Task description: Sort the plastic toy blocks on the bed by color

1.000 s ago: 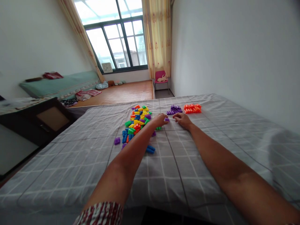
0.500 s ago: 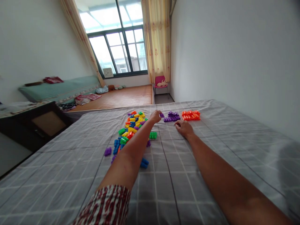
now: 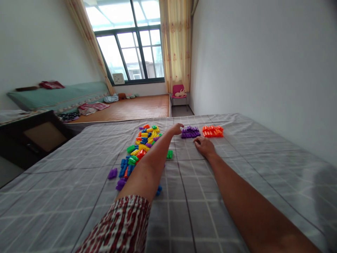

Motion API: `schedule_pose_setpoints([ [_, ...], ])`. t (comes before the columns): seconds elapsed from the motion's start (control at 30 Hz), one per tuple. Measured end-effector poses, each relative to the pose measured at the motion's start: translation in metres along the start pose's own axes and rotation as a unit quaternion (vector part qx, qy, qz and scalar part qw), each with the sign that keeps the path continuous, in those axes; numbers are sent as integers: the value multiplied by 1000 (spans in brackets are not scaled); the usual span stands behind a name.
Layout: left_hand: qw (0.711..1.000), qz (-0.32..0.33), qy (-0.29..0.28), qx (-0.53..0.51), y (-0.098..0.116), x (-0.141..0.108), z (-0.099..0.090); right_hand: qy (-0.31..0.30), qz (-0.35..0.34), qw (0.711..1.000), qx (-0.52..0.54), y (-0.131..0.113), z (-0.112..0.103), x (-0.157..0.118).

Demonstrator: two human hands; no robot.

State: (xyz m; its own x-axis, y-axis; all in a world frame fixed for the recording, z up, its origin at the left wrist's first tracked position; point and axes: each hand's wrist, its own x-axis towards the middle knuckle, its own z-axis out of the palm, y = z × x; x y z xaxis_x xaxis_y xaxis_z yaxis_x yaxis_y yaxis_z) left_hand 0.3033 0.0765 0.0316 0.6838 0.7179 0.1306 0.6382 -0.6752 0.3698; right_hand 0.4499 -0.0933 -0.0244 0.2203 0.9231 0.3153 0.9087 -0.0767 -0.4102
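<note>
My left hand (image 3: 177, 129) is at the left end of a purple block group (image 3: 191, 132), its thumb and fingers apart with nothing visible between them. Just below that group, my right hand (image 3: 204, 146) rests on the grey checked cloth with its fingers curled together; whether they hold anything is hidden. To the right of the purple group lies a group of orange blocks (image 3: 213, 131). A loose pile of mixed blocks (image 3: 143, 147) spreads left of my left forearm, which covers part of it. A green block (image 3: 170, 154) lies right of that forearm.
A single purple block (image 3: 112, 173) lies at the pile's left side. The grey checked cloth (image 3: 252, 168) covers the surface. Beyond it are a low bed (image 3: 142, 107) and a pink chair (image 3: 178, 89); a dark cabinet (image 3: 34, 137) stands at the left.
The purple block that was in my left hand is now with the purple group, and my left fingers have opened. The camera view has shifted slightly.
</note>
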Motion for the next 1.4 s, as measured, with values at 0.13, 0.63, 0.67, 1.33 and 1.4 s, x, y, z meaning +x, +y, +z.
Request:
schedule_pose_setpoints([
  [0.13,999,29,-18,1,-14,-28,-29,17,20,999,-39,-11,-4,-8],
  [0.63,981,51,-79,167,-58,-237,-88,-1,8,1000,-28,6,0,-3],
  [0.67,981,31,-72,179,-63,-240,-86,-2,3,1000,-29,7,0,-3],
  [1.33,996,-64,-42,-40,-62,-385,-106,0,-13,999,-33,23,10,5],
  [1.4,996,-78,-39,-25,-62,-384,-104,2,-11,999,-33,20,8,3],
])
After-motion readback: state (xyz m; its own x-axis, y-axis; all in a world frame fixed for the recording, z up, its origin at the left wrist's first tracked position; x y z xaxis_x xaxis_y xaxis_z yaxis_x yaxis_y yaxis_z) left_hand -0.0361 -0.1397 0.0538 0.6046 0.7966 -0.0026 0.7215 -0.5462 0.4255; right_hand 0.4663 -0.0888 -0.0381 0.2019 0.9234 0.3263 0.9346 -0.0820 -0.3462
